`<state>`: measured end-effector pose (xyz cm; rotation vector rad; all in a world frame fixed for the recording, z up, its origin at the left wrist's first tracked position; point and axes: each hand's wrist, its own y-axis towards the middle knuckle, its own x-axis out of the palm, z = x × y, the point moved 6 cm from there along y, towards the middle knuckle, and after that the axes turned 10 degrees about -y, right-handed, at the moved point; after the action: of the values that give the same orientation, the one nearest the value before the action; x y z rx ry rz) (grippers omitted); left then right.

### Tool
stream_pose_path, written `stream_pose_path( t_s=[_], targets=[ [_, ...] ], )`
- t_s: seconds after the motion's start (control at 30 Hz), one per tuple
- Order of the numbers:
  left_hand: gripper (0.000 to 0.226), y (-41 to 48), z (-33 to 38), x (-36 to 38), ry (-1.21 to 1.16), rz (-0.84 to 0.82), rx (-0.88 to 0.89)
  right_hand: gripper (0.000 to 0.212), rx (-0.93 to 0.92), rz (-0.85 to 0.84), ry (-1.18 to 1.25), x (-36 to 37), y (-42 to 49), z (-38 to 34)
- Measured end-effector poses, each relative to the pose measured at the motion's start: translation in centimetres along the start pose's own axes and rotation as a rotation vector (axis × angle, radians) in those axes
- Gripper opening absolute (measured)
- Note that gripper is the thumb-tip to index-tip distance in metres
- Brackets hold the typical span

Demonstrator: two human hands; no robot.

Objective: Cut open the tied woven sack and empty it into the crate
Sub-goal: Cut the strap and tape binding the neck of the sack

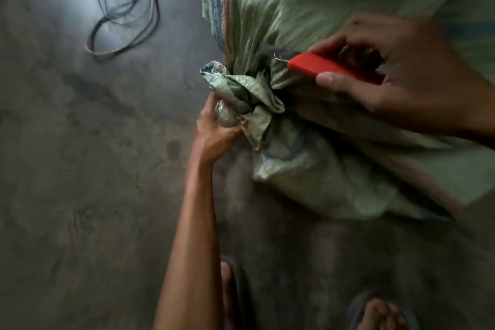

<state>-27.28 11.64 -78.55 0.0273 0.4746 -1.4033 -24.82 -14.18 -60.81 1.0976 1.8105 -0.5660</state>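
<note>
Sack position: green woven sack (308,21) lying on its side on the concrete floor (67,155); tied neck (249,91) pointing toward the floor's open area, body extending away to the right.
Landmark: tied neck of sack; all places below given relative to it.
Left hand (214,131): just below-left of neck; fingers closed around the bunched tail of fabric, pulling it taut.
Right hand (396,80): right of neck, over the sack body; fingers closed on a red utility knife (324,65), thumb along the lower edge of the handle.
Blade (273,49): extended, dark, aimed toward the gathered fabric just above-right of neck; contact with fabric not determinable, view blurred.
Step in hand: judged as start of the cut at the tie; sack appears closed, nothing emptied.
Crate: not in view.
Other items: loose cords (128,16) on floor, well apart, above-left of neck; sandalled feet (380,313) below neck.
Risk, slip: blade pointed roughly toward left hand; sudden release of taut fabric could carry the edge onto those fingers.
Risk, deep cut: blade entering the body instead of the tie could damage contents or cause spillage on floor.
Risk, footing: feet near the sack; dropped knife hazard.
Markings: none legible; blue and red stripes along sack edge only.
</note>
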Motion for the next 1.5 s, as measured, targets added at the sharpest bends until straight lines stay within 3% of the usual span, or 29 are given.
stream_pose_path(
  t_s=[0.1,0.2,0.4,0.53,0.67,0.77,0.87,0.97,1.07,1.13,1.2,1.27,1.33,1.37,1.4,1.5],
  targets=[
    [0.063,-1.3,4.1,0.8,-0.068,0.064,0.129,0.029,0.018,0.110,0.040,-1.9,0.6,1.3],
    [0.075,-2.7,9.6,0.1,-0.157,0.129,0.245,0.028,0.026,0.206,0.046,-5.8,-0.2,0.5],
    [0.073,-6.5,20.7,-0.5,0.056,-0.120,0.353,0.026,0.147,0.348,0.136,-15.8,-5.5,-2.0],
    [0.062,-8.5,27.1,-0.6,0.088,-0.083,0.589,0.019,0.223,0.476,0.236,-20.2,-7.8,-2.1],
    [0.050,-11.2,32.2,0.1,-0.035,-0.036,0.701,0.022,0.284,0.505,0.308,-22.4,-10.0,-2.7],
    [0.063,-10.7,34.4,1.7,-0.486,-0.087,0.587,0.023,0.283,0.525,0.280,-23.6,-11.3,-3.5],
    [0.047,-10.3,36.4,3.7,-0.915,-0.161,0.479,0.018,0.296,0.574,0.325,-24.5,-11.8,-4.2],
    [0.052,-10.4,37.6,4.1,-0.746,-0.016,0.494,0.015,0.275,0.642,0.420,-25.2,-12.2,-5.4],
    [0.071,-9.5,38.3,5.3,-0.574,-0.019,0.397,0.017,0.229,0.705,0.496,-25.4,-12.3,-6.6],
    [0.071,-8.9,38.6,6.7,-0.619,-0.161,0.308,0.018,0.216,0.724,0.540,-24.6,-12.3,-6.8],
    [0.037,-9.5,38.6,9.4,-0.786,-0.486,0.180,0.017,0.239,0.713,0.574,-22.9,-12.4,-6.6],
    [0.012,-9.8,37.5,11.2,-0.843,-0.707,0.018,0.017,0.283,0.687,0.591,-20.9,-12.6,-6.0],
    [0.020,-9.5,35.4,11.8,-0.725,-0.799,-0.084,0.016,0.313,0.660,0.522,-19.7,-12.7,-5.4],
    [0.013,-9.1,34.6,12.1,-0.678,-0.796,-0.124,0.015,0.326,0.653,0.497,-19.2,-12.8,-5.1],
    [0.006,-8.8,34.0,11.9,-0.618,-0.768,-0.110,0.015,0.337,0.661,0.493,-18.9,-13.0,-5.0],
    [0.011,-7.8,34.2,10.6,-0.381,-0.686,0.172,0.016,0.347,0.717,0.470,-18.9,-13.5,-4.8]
  ],
)
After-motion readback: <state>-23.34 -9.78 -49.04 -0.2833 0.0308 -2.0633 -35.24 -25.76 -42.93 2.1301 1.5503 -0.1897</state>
